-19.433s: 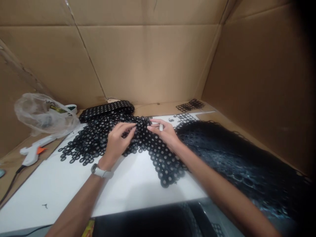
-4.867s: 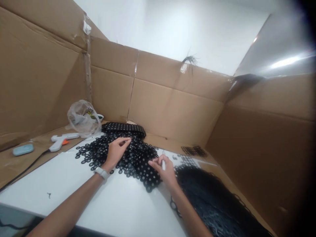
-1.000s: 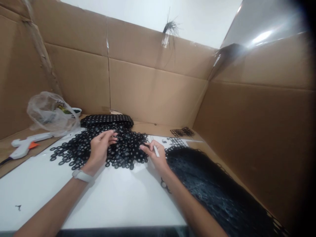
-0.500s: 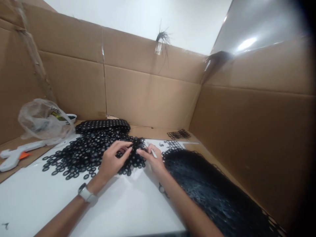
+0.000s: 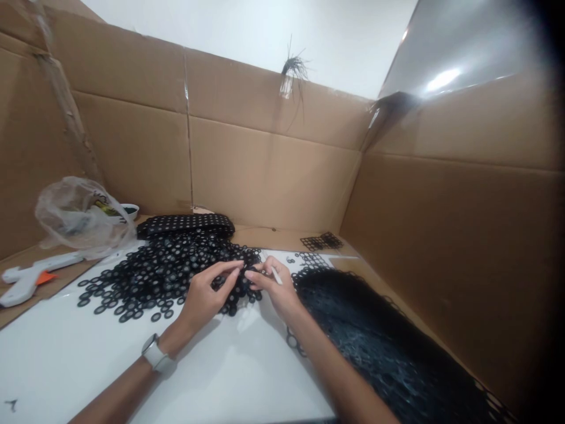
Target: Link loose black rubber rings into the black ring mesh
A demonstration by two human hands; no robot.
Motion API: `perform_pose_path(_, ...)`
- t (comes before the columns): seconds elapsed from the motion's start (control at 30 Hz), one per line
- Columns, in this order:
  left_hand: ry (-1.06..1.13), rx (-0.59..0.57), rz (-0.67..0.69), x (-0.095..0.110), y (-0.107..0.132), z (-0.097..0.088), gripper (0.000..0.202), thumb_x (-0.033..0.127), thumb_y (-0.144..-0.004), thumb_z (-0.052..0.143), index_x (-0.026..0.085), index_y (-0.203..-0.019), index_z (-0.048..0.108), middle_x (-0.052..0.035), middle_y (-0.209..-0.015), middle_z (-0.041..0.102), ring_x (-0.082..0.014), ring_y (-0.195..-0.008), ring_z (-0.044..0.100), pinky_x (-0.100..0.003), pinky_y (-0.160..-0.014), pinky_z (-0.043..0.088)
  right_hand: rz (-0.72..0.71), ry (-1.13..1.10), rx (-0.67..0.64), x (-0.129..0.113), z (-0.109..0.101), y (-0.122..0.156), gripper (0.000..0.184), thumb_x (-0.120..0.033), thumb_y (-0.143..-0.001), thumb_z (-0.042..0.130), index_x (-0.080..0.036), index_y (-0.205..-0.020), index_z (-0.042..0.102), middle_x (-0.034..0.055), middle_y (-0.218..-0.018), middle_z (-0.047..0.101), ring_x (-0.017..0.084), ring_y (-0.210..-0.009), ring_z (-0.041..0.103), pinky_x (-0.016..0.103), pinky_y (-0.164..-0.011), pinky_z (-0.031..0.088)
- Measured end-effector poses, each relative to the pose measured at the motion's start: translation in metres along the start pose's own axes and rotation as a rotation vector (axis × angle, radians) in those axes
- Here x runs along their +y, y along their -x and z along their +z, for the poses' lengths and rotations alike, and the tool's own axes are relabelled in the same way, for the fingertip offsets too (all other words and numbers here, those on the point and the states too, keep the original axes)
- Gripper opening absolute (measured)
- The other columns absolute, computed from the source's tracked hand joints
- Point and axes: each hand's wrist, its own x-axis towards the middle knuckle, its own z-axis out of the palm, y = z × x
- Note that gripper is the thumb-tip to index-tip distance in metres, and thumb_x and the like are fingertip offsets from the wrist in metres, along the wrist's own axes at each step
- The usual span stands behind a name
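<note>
Left hand [image 5: 203, 292]: thumb and finger tips nearly meeting at the heaped rings [image 5: 163, 268]; cannot tell whether one is pinched. Right hand [image 5: 280, 290]: fingers curled round a white stick [image 5: 276, 275], thumb and finger tips close together, just beside the left's. Rings lie on the white board [image 5: 212, 377].

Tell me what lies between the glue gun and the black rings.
In the head view, brown tabletop, then white board, lies between the glue gun and the black rings.
</note>
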Motion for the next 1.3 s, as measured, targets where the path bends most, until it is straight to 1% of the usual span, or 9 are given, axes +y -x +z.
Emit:
perform_pose_path(0.2, 0.058, -0.041, -0.074, -0.004, 0.001, 0.001, 0.026, 0.045, -0.099, 0.073, 0.031, -0.117, 0.085, -0.0050, -0.119, 0.083, -0.0272, -0.107, 0.078, -0.040, -0.096, 0.062, -0.036, 0.053, -0.056, -0.005, 0.003, 0.001, 0.061, -0.037, -0.073, 0.096, -0.024, -0.069, 0.037, -0.0034, -0.071, 0.065, 0.014, -0.064, 0.056, 0.025, -0.058, 0.046)
perform_pose_path(0.3, 0.139, -0.044, -0.159, -0.005, 0.000, 0.000, 0.025, 0.047, -0.096, 0.076, 0.029, -0.110, 0.087, -0.0056, -0.113, 0.084, -0.0282, -0.104, 0.078, -0.040, -0.094, 0.063, -0.050, 0.086, -0.077, -0.007, 0.002, 0.001, 0.060, -0.038, -0.075, 0.095, -0.024, -0.068, 0.037, -0.0035, -0.071, 0.065, 0.013, -0.062, 0.053, 0.025, -0.057, 0.043)
perform_pose_path(0.43, 0.333, -0.033, -0.348, -0.006, -0.002, 0.002, 0.023, 0.046, -0.086, 0.084, 0.025, -0.098, 0.089, -0.0071, -0.105, 0.085, -0.0294, -0.100, 0.079, -0.039, -0.094, 0.063, -0.075, 0.174, -0.102, -0.004, -0.002, -0.001, 0.061, -0.041, -0.076, 0.094, -0.025, -0.068, 0.036, -0.0011, -0.073, 0.071, 0.014, -0.061, 0.054, 0.027, -0.058, 0.041)
perform_pose_path(0.57, 0.433, 0.041, -0.456, -0.010, -0.005, 0.005, 0.027, 0.046, -0.086, 0.084, 0.021, -0.095, 0.088, -0.0103, -0.105, 0.085, -0.0292, -0.099, 0.079, -0.039, -0.089, 0.064, -0.098, 0.243, -0.070, 0.002, -0.006, -0.004, 0.060, -0.042, -0.076, 0.094, -0.025, -0.066, 0.037, 0.0011, -0.078, 0.074, 0.018, -0.070, 0.062, 0.029, -0.064, 0.045)
perform_pose_path(0.7, 0.534, 0.191, -0.524, -0.019, -0.012, -0.005, 0.036, 0.049, -0.086, 0.082, 0.017, -0.102, 0.084, -0.0134, -0.107, 0.083, -0.0272, -0.099, 0.080, -0.040, -0.090, 0.066, -0.117, 0.272, -0.010, 0.003, -0.012, -0.007, 0.060, -0.042, -0.076, 0.093, -0.025, -0.066, 0.037, 0.0021, -0.080, 0.073, 0.022, -0.083, 0.069, 0.032, -0.073, 0.050)
perform_pose_path(0.83, 0.581, 0.344, -0.527, -0.030, -0.023, -0.022, 0.038, 0.049, -0.082, 0.084, 0.016, -0.100, 0.080, -0.0145, -0.114, 0.082, -0.0257, -0.104, 0.079, -0.040, -0.096, 0.065, -0.096, 0.260, -0.014, 0.004, -0.018, -0.010, 0.060, -0.049, -0.075, 0.093, -0.025, -0.067, 0.038, 0.0024, -0.084, 0.073, 0.023, -0.085, 0.070, 0.034, -0.075, 0.054)
perform_pose_path(1.0, 0.512, 0.391, -0.481, -0.043, -0.031, -0.035, 0.039, 0.051, -0.084, 0.079, 0.016, -0.101, 0.077, -0.0144, -0.111, 0.082, -0.0254, -0.102, 0.079, -0.040, -0.094, 0.064, -0.086, 0.297, -0.005, 0.004, -0.022, -0.013, 0.056, -0.056, -0.078, 0.090, -0.025, -0.068, 0.045, 0.0073, -0.097, 0.077, 0.029, -0.093, 0.073, 0.040, -0.078, 0.059)
perform_pose_path(1.13, 0.271, 0.381, -0.408, -0.051, -0.033, -0.048, 0.038, 0.051, -0.086, 0.077, 0.018, -0.103, 0.081, -0.0122, -0.107, 0.082, -0.0264, -0.096, 0.077, -0.039, -0.092, 0.061, -0.206, 0.431, -0.004, 0.004, -0.023, -0.014, 0.049, -0.055, -0.083, 0.085, -0.025, -0.068, 0.049, 0.0087, -0.093, 0.078, 0.034, -0.107, 0.075, 0.044, -0.090, 0.057)
perform_pose_path(1.3, -0.090, 0.333, -0.231, -0.052, -0.031, -0.060, 0.025, 0.041, -0.078, 0.085, 0.025, -0.098, 0.084, -0.0075, -0.100, 0.077, -0.0288, -0.093, 0.067, -0.038, -0.098, 0.052, -0.269, 0.536, 0.001, 0.010, -0.025, -0.017, 0.042, -0.049, -0.087, 0.081, -0.026, -0.069, 0.050, 0.0036, -0.079, 0.070, 0.033, -0.103, 0.077, 0.040, -0.087, 0.054)
